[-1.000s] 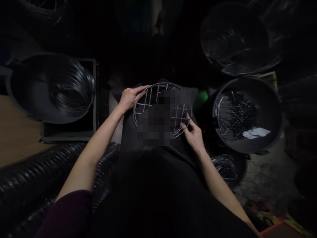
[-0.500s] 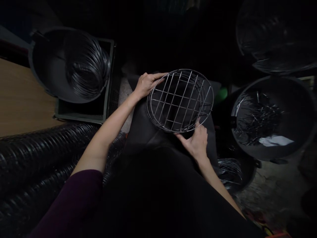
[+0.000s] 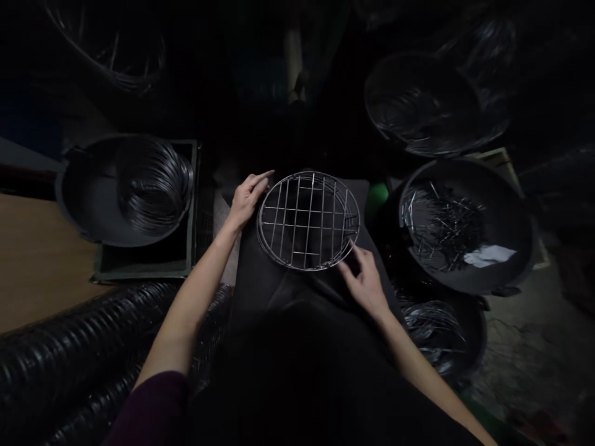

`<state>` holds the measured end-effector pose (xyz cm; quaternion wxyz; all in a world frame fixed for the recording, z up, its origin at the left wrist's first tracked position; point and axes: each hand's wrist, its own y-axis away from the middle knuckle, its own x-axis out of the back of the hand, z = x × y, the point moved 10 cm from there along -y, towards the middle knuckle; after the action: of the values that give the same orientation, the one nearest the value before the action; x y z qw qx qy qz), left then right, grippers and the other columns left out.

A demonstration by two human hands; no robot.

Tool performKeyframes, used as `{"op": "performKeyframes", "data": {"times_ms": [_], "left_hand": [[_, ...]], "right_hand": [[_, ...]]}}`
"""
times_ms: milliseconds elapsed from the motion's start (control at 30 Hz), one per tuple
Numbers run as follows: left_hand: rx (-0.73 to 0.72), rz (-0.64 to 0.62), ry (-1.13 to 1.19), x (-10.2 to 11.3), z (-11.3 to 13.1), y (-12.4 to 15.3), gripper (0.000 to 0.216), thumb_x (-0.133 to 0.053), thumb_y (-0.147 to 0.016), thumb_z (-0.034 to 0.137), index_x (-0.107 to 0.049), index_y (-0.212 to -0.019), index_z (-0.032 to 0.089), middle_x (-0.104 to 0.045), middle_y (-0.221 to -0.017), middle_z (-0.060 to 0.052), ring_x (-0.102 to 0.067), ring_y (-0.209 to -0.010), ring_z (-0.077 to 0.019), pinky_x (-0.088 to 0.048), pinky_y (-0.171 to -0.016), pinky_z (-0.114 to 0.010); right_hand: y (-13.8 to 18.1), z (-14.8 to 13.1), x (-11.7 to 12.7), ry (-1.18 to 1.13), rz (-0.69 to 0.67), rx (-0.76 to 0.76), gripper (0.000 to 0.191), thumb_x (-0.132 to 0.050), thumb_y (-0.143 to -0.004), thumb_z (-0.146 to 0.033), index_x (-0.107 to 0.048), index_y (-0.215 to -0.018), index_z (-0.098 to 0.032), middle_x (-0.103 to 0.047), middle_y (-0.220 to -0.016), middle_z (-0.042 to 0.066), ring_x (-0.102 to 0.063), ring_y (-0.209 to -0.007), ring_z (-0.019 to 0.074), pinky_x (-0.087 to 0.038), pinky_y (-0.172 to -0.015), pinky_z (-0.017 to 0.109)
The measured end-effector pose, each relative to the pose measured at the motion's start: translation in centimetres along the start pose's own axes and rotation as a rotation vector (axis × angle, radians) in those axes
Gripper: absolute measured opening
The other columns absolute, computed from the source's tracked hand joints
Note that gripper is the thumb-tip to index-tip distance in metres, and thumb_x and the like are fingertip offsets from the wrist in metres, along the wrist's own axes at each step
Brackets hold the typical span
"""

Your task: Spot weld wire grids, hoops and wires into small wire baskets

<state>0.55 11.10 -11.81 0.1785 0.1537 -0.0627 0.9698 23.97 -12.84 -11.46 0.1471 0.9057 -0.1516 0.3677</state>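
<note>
A round wire grid rack lies flat on my dark lap, over what looks like a stack of wire rings. My left hand rests against the rack's left rim with its fingers stretched out along the edge. My right hand sits at the lower right rim, fingers loosely curled, fingertips touching or just off the wire. Neither hand clearly grips the rack.
A dark tub holding coiled wire rings stands at the left in a green crate. At the right, one tub holds short metal rods and another tub lies behind it. Black ribbed hose lies lower left beside a wooden surface.
The rack has gone from tilted up between both hands to lying flat on my lap. My fingers have loosened on its rim. My view has shifted back to the right.
</note>
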Motion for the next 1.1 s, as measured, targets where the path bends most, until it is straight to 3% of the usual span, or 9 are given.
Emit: {"op": "performKeyframes", "data": {"times_ms": [133,233,300,500,700,867,1000,1100], "left_hand": [[0.004,-0.163,0.046,-0.8,2.4,0.0,0.059,-0.063,-0.084,0.06,-0.066,-0.126,0.019,-0.069,-0.124,-0.009,-0.066,-0.114,-0.0259,-0.05,-0.101,-0.038],[0.005,-0.215,-0.027,-0.9,3.4,-0.3,0.062,-0.065,-0.081,0.062,-0.068,-0.124,0.018,-0.068,-0.126,-0.01,-0.064,-0.118,-0.028,-0.048,-0.106,-0.039],[0.006,-0.231,-0.071,-0.9,3.6,-0.4,0.061,-0.062,-0.083,0.063,-0.068,-0.124,0.018,-0.068,-0.126,-0.01,-0.064,-0.119,-0.0279,-0.047,-0.108,-0.039],[-0.039,-0.301,-0.085,-1.7,3.5,-0.9,0.06,-0.06,-0.085,0.062,-0.067,-0.127,0.019,-0.067,-0.128,-0.008,-0.062,-0.122,-0.0278,-0.046,-0.109,-0.038],[-0.089,-0.296,-0.15,-2.1,2.5,-1.4,0.043,-0.061,-0.089,0.051,-0.069,-0.123,0.026,-0.072,-0.121,-0.002,-0.068,-0.113,-0.0256,-0.051,-0.104,-0.035],[-0.086,-0.207,-0.066,-2.1,1.2,-1.1,0.051,-0.058,-0.088,0.059,-0.07,-0.122,0.021,-0.071,-0.122,-0.003,-0.066,-0.117,-0.0237,-0.048,-0.107,-0.033],[-0.099,-0.209,-0.024,-2.7,1.1,-0.7,0.05,-0.058,-0.089,0.058,-0.07,-0.12,0.02,-0.071,-0.122,-0.004,-0.065,-0.118,-0.0244,-0.048,-0.106,-0.036],[-0.098,-0.209,-0.021,-2.8,1.0,-0.7,0.046,-0.057,-0.09,0.055,-0.069,-0.12,0.023,-0.071,-0.123,-0.002,-0.064,-0.12,-0.0241,-0.048,-0.107,-0.038]], "right_hand": [[-2.1,0.2,2.1,-0.229,0.057,-0.1,0.053,-0.046,-0.092,-0.053,-0.06,-0.131,-0.021,-0.067,-0.118,0.011,-0.063,-0.103,0.0238,-0.054,-0.092,0.045],[-3.4,0.1,1.4,-0.357,0.047,-0.147,0.058,-0.054,-0.087,-0.052,-0.059,-0.134,-0.018,-0.072,-0.098,0.009,-0.066,-0.077,0.0204,-0.059,-0.069,0.039],[-3.5,-0.1,1.2,-0.383,0.078,-0.159,0.059,-0.058,-0.085,-0.05,-0.059,-0.135,-0.018,-0.073,-0.097,0.009,-0.065,-0.072,0.0188,-0.059,-0.063,0.036],[-3.0,-1.4,2.9,-0.371,0.217,-0.126,0.053,-0.059,-0.085,-0.046,-0.064,-0.129,-0.018,-0.066,-0.126,0.011,-0.066,-0.104,0.0228,-0.056,-0.093,0.041],[-2.9,-0.4,1.6,-0.367,0.16,-0.184,0.056,-0.06,-0.083,-0.047,-0.062,-0.131,-0.017,-0.069,-0.12,0.01,-0.067,-0.104,0.0239,-0.054,-0.097,0.044],[-2.9,-0.2,1.2,-0.323,0.205,-0.145,0.055,-0.06,-0.082,-0.046,-0.065,-0.127,-0.015,-0.067,-0.125,0.011,-0.063,-0.114,0.0253,-0.049,-0.104,0.044],[-1.4,-1.2,1.7,-0.098,0.236,-0.038,0.049,-0.048,-0.09,-0.047,-0.067,-0.122,-0.016,-0.071,-0.11,0.012,-0.066,-0.103,0.0244,-0.05,-0.099,0.044],[0.4,-2.7,1.1,0.124,0.149,0.087,0.056,-0.043,-0.09,-0.049,-0.059,-0.131,-0.013,-0.068,-0.113,0.016,-0.062,-0.107,0.0277,-0.047,-0.1,0.05]]}}
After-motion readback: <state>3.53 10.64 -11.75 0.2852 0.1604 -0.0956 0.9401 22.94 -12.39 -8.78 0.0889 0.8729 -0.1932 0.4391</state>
